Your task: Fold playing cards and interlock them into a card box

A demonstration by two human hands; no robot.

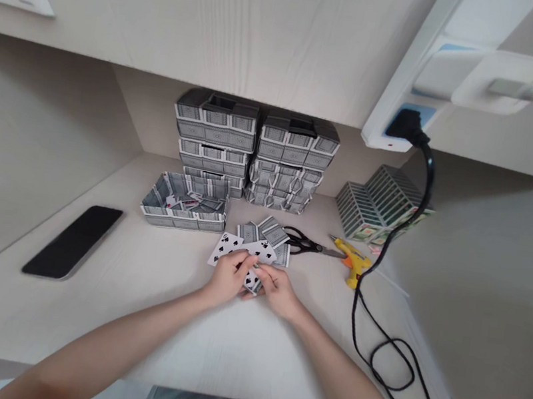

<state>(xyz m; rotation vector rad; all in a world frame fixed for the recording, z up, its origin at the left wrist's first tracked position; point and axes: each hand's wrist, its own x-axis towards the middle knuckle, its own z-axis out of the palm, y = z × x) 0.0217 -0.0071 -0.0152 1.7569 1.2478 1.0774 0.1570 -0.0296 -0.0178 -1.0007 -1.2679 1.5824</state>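
Observation:
Between my two hands is a playing card (252, 281) with black pips, and patterned card edge shows below it. My left hand (228, 276) is closed on its left side, thumb on top. Opposite it, my right hand (277, 289) pinches the right side near the upper corner. Just beyond my fingers lies a loose spread of playing cards (273, 231), some face down with grey backs. A face-up spade card (226, 247) rests by my left hand. Whether one card or more is held I cannot tell.
An open box made of cards (182, 220) holds loose cards. Behind it stand stacked card-built boxes (297, 140). To the right lie black-handled scissors (305, 243), a yellow glue gun (355, 261), a looping black cord (400, 342) and green-striped boxes (382, 204). A phone (72, 243) lies left.

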